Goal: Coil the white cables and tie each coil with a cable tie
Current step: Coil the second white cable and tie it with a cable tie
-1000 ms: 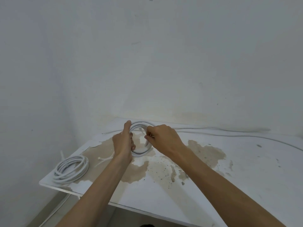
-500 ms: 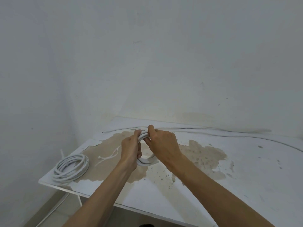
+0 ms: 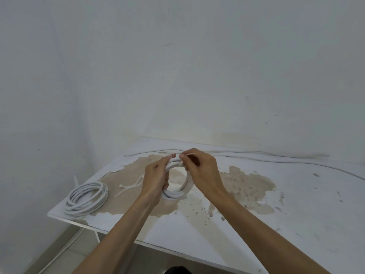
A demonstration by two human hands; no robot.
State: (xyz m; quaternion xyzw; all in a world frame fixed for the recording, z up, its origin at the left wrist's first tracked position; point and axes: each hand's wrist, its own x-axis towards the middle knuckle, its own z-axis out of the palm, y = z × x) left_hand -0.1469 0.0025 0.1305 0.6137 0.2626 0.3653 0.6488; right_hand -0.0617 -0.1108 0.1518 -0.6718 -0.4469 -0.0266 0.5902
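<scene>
The person is standing over a worn white table (image 3: 296,224) and holding a small coil of white cable (image 3: 178,191) up on edge at its middle, the lower loops touching or nearly touching the stained patch. The left hand (image 3: 156,179) is wrapping around the coil's left side, its fingers closing on the bundled turns. The right hand (image 3: 201,171) is working at the top of the coil, thumb and forefinger pinching together on a thin pale strip that looks like a cable tie (image 3: 189,154); whether it is passing round the turns yet I cannot tell.

Over at the near left corner a second coil (image 3: 87,197) is lying flat, and between it and the hands a few loose ties (image 3: 131,185) are resting on the table. Along the far edge a straight run of cable (image 3: 266,158) is trailing off to the right.

The cable seems light but springy, the sort that is wanting to unwind once let go, so I would judge the left hand's clamp across all the turns matters most. The tie looks thin and slick, best taken by its very tip.
</scene>
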